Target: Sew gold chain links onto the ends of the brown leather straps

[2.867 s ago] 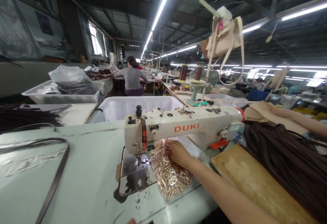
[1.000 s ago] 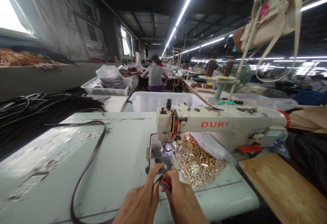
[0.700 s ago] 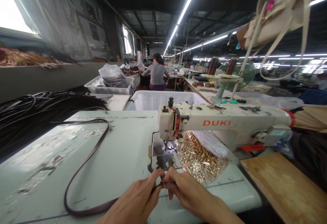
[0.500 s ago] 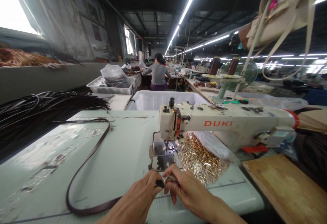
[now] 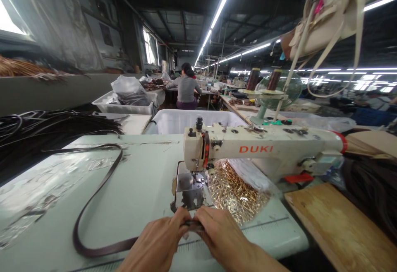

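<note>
A long dark brown strap [image 5: 81,222] curves across the pale table and runs under my left hand [image 5: 161,234]. The fingers of that hand are closed on the strap's end. My right hand [image 5: 218,232] meets it and pinches the same dark end [image 5: 192,224], thumbs and fingertips close together. Whether a small metal fitting is also between the fingers is hidden. Just beyond both hands is the needle plate [image 5: 192,195] of a white sewing machine [image 5: 257,145]. A clear bag of gold metal hooks [image 5: 240,193] lies right of the needle.
Dark straps [image 5: 46,133] are heaped at the left. A white bin [image 5: 198,116] stands behind the machine, and a wooden board [image 5: 344,222] is at right. Thread cones [image 5: 274,80] and a hanging beige bag [image 5: 328,27] rise behind. A person [image 5: 187,87] sits farther off.
My hands have come closer together, and my right fingers have closed over the strap end. The whole view has shifted, so the machine appears slightly farther left.
</note>
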Demonstrator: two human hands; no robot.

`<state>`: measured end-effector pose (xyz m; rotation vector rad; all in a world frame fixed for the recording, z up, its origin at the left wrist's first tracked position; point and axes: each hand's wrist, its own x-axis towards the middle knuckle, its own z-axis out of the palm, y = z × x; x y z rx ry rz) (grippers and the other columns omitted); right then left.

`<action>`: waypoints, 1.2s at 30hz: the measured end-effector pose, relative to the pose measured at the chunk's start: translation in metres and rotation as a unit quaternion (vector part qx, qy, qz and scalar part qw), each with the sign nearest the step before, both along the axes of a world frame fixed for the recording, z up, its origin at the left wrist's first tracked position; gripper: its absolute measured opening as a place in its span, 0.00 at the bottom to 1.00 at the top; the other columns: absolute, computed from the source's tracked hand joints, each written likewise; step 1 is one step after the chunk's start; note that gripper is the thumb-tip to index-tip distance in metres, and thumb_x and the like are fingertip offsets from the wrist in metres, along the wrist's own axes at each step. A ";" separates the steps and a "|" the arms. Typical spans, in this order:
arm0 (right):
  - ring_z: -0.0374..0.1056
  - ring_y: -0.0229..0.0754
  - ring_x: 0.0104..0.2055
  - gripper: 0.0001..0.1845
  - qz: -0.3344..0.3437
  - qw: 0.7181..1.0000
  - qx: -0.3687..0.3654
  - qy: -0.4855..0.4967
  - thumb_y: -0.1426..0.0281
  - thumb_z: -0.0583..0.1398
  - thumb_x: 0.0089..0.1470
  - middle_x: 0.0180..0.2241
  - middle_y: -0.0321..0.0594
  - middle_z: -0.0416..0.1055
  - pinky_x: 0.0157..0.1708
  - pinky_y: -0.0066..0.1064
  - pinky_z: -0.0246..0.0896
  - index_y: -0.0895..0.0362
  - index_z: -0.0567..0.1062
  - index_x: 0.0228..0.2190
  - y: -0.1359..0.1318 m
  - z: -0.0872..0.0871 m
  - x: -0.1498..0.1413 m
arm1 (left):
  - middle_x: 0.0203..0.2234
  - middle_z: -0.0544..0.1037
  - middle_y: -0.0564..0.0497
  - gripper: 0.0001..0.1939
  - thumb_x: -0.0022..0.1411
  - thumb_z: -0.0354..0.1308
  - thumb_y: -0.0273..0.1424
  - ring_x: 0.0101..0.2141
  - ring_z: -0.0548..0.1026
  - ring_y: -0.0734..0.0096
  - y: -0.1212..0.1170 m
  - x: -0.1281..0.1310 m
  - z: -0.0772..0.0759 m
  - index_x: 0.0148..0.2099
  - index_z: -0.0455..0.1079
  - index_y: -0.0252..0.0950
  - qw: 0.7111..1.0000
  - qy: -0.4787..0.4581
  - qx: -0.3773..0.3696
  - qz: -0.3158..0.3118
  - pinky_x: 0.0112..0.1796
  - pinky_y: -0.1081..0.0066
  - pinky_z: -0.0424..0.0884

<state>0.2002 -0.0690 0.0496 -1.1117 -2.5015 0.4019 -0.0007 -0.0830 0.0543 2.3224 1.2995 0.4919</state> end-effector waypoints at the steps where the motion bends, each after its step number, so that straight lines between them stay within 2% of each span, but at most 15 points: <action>1: 0.68 0.42 0.36 0.04 0.001 1.000 0.000 0.008 0.71 0.53 0.62 0.35 0.38 0.72 0.33 0.29 0.55 0.56 0.68 0.37 0.001 -0.001 0.002 | 0.25 0.74 0.54 0.13 0.68 0.38 0.31 0.27 0.74 0.69 0.000 0.000 0.003 0.44 0.64 0.42 1.000 -0.002 -0.012 0.010 0.30 0.73 0.64; 5: 0.68 0.40 0.33 0.07 0.022 0.998 -0.019 0.061 0.69 0.51 0.64 0.30 0.35 0.72 0.33 0.28 0.54 0.55 0.68 0.34 0.006 -0.007 0.007 | 0.35 0.77 0.59 0.10 0.68 0.44 0.33 0.37 0.75 0.71 0.001 0.001 0.011 0.44 0.67 0.46 0.998 -0.039 -0.042 0.039 0.37 0.75 0.63; 9: 0.68 0.37 0.30 0.10 0.005 0.994 -0.049 0.100 0.68 0.51 0.64 0.26 0.33 0.71 0.33 0.26 0.54 0.55 0.68 0.31 0.013 -0.008 0.005 | 0.33 0.77 0.58 0.08 0.66 0.48 0.32 0.36 0.74 0.71 0.015 0.003 0.014 0.40 0.68 0.43 0.998 -0.034 -0.042 0.033 0.38 0.75 0.63; 14: 0.69 0.38 0.27 0.18 -0.061 0.991 -0.101 0.069 0.66 0.51 0.64 0.22 0.35 0.73 0.29 0.25 0.55 0.56 0.71 0.24 0.038 -0.001 -0.003 | 0.24 0.73 0.58 0.09 0.61 0.47 0.28 0.27 0.71 0.73 0.066 0.007 0.025 0.34 0.68 0.38 0.996 0.055 -0.043 -0.052 0.30 0.77 0.63; 16: 0.71 0.42 0.29 0.15 -0.098 0.993 -0.058 0.012 0.66 0.54 0.62 0.25 0.38 0.75 0.30 0.28 0.57 0.56 0.74 0.25 0.053 0.002 -0.002 | 0.22 0.72 0.58 0.09 0.58 0.47 0.27 0.27 0.70 0.72 0.090 0.006 0.026 0.32 0.69 0.38 0.993 0.088 -0.035 -0.076 0.32 0.76 0.63; 18: 0.72 0.45 0.34 0.08 -0.122 0.992 0.000 -0.032 0.69 0.58 0.58 0.31 0.40 0.77 0.33 0.30 0.58 0.55 0.77 0.30 0.066 0.005 0.002 | 0.24 0.73 0.57 0.08 0.56 0.50 0.27 0.30 0.71 0.69 0.111 0.005 0.027 0.32 0.71 0.38 0.989 0.116 -0.027 -0.091 0.39 0.72 0.64; 19: 0.71 0.45 0.36 0.06 -0.108 0.993 0.017 -0.036 0.72 0.59 0.57 0.34 0.40 0.77 0.35 0.30 0.59 0.54 0.78 0.33 0.072 0.005 0.005 | 0.25 0.74 0.57 0.07 0.55 0.52 0.28 0.32 0.72 0.68 0.119 0.004 0.026 0.32 0.71 0.38 0.986 0.131 -0.026 -0.100 0.42 0.70 0.63; 20: 0.71 0.44 0.39 0.08 -0.073 0.997 0.023 -0.031 0.74 0.59 0.56 0.36 0.38 0.77 0.37 0.30 0.59 0.52 0.77 0.37 0.078 0.005 0.009 | 0.26 0.75 0.56 0.06 0.54 0.53 0.28 0.33 0.72 0.67 0.127 0.004 0.026 0.32 0.72 0.39 0.983 0.145 -0.030 -0.111 0.43 0.69 0.63; 23: 0.70 0.40 0.44 0.16 0.067 0.997 0.027 -0.015 0.77 0.59 0.56 0.41 0.33 0.76 0.42 0.26 0.59 0.49 0.75 0.43 0.088 0.001 0.015 | 0.28 0.77 0.56 0.06 0.52 0.54 0.28 0.34 0.73 0.67 0.141 0.004 0.026 0.31 0.72 0.39 0.973 0.176 -0.039 -0.142 0.44 0.69 0.63; 24: 0.69 0.39 0.45 0.15 0.096 0.994 0.039 -0.027 0.77 0.58 0.57 0.42 0.33 0.75 0.43 0.26 0.59 0.50 0.75 0.44 0.091 -0.001 0.016 | 0.28 0.77 0.56 0.05 0.52 0.55 0.28 0.34 0.73 0.68 0.144 0.005 0.027 0.31 0.72 0.39 0.971 0.184 -0.041 -0.150 0.44 0.69 0.63; 26: 0.69 0.40 0.44 0.11 0.109 0.989 0.071 -0.070 0.76 0.58 0.59 0.41 0.36 0.75 0.41 0.26 0.59 0.52 0.75 0.42 0.093 -0.004 0.014 | 0.28 0.77 0.55 0.04 0.52 0.56 0.28 0.34 0.74 0.66 0.148 0.008 0.027 0.30 0.72 0.38 0.966 0.198 -0.039 -0.158 0.43 0.67 0.64; 29: 0.69 0.41 0.39 0.08 0.109 0.978 0.121 -0.128 0.74 0.57 0.61 0.36 0.38 0.75 0.33 0.27 0.59 0.56 0.76 0.38 0.094 -0.004 0.008 | 0.26 0.77 0.54 0.03 0.52 0.57 0.28 0.33 0.74 0.64 0.149 0.011 0.028 0.27 0.71 0.37 0.964 0.215 -0.031 -0.155 0.42 0.66 0.65; 31: 0.69 0.41 0.36 0.07 0.118 0.970 0.152 -0.151 0.75 0.56 0.60 0.34 0.39 0.74 0.28 0.29 0.57 0.58 0.75 0.36 0.094 -0.002 0.005 | 0.26 0.77 0.53 0.03 0.52 0.58 0.28 0.34 0.74 0.63 0.145 0.011 0.030 0.27 0.71 0.37 0.967 0.212 -0.011 -0.138 0.45 0.63 0.64; 33: 0.68 0.41 0.33 0.06 0.128 0.960 0.180 -0.174 0.76 0.57 0.60 0.33 0.39 0.73 0.25 0.30 0.54 0.59 0.75 0.34 0.094 0.000 0.002 | 0.31 0.77 0.52 0.02 0.53 0.58 0.27 0.41 0.73 0.60 0.135 0.010 0.030 0.31 0.72 0.38 0.974 0.198 0.025 -0.106 0.49 0.58 0.61; 36: 0.67 0.40 0.31 0.05 0.126 0.954 0.194 -0.190 0.77 0.57 0.59 0.32 0.39 0.73 0.22 0.31 0.51 0.60 0.74 0.33 0.094 -0.001 0.000 | 0.43 0.74 0.48 0.09 0.58 0.55 0.24 0.51 0.66 0.54 0.112 0.007 0.023 0.39 0.73 0.40 0.979 0.175 0.089 -0.049 0.53 0.52 0.56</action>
